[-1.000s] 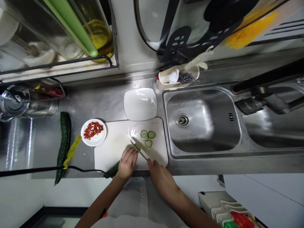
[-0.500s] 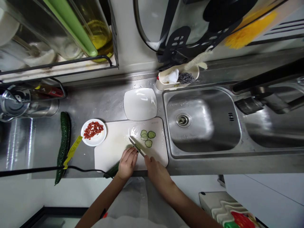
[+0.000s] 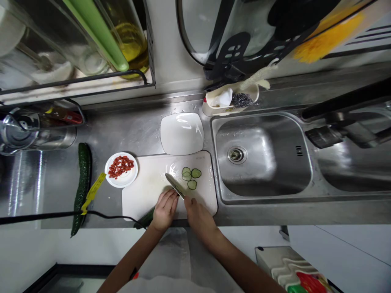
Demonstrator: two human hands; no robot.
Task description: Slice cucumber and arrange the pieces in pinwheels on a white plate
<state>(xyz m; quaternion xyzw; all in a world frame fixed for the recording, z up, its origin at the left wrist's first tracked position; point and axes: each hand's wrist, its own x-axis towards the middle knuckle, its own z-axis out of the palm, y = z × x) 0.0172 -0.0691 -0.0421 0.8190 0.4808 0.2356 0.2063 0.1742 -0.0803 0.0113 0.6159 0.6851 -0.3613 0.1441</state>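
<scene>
My left hand (image 3: 165, 208) is closed over a dark green cucumber (image 3: 144, 219), whose uncut end sticks out to the left past the cutting board's front edge. My right hand (image 3: 198, 215) grips the handle of a kitchen knife (image 3: 174, 185). Its blade slants up and left, right beside the left fingertips at the cucumber's cut end, which the fingers mostly hide. Several cucumber slices (image 3: 191, 178) lie on the white cutting board (image 3: 143, 179), to the right of the blade.
A white plate (image 3: 182, 134) touches the board's back edge. A small dish (image 3: 132, 180) of red berries stands at its left corner. Another cucumber (image 3: 82, 183) lies farther left, near a cable with a yellow tag (image 3: 93, 193). The sink (image 3: 262, 154) is at right.
The knife has shifted slightly and my right hand has moved a little up and left. My left hand keeps its hold. The whole view has drifted slightly.
</scene>
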